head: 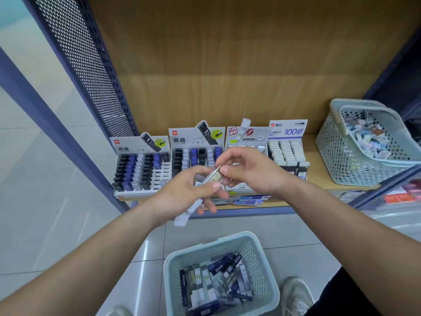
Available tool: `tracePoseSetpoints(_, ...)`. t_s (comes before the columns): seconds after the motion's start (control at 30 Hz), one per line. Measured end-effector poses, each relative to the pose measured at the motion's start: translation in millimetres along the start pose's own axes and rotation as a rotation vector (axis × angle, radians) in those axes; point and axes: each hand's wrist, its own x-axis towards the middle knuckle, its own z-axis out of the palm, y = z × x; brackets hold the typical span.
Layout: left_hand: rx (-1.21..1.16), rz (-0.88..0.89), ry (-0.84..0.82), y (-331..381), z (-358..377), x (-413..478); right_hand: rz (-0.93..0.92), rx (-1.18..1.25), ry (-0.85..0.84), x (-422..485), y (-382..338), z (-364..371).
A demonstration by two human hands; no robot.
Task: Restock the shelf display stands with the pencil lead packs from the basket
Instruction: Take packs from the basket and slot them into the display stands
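My left hand (189,192) grips a few clear and white pencil lead packs (190,212), their ends sticking out below the palm. My right hand (248,169) pinches the top of one clear pack (214,175) held between both hands. Both hands hover in front of the shelf's display stands: two black-and-blue stands (141,172) (193,153), a white stand (248,139) partly hidden behind my right hand, and a stand of white packs (287,151). On the floor below sits the light basket (264,258) with several lead packs inside.
A second light basket (337,156) full of small items stands on the shelf at the right. A few blue packs (250,200) lie flat on the shelf's front edge. A perforated metal panel (91,71) bounds the shelf on the left. My shoes (296,293) flank the floor basket.
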Motion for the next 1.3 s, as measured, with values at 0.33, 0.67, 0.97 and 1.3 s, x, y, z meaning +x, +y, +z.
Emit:
tracePoseSetpoints(0.33,-0.015,0.037,0.316,-10,-24,10,0.085,-0.037,0.053,6,14,-13)
tracePoseSetpoints(0.67,-0.023,0.063,0.321,-8,-14,26,0.212,0.135,-0.2,23,28,-2)
tracePoseSetpoints(0.97,-0.056,0.021,0.364,-8,-7,40,0.153,0.014,-0.211,32,50,-21)
tracePoseSetpoints(1.3,0.185,-0.1,0.241,-18,-6,44,0.243,-0.088,0.116,34,91,-101)
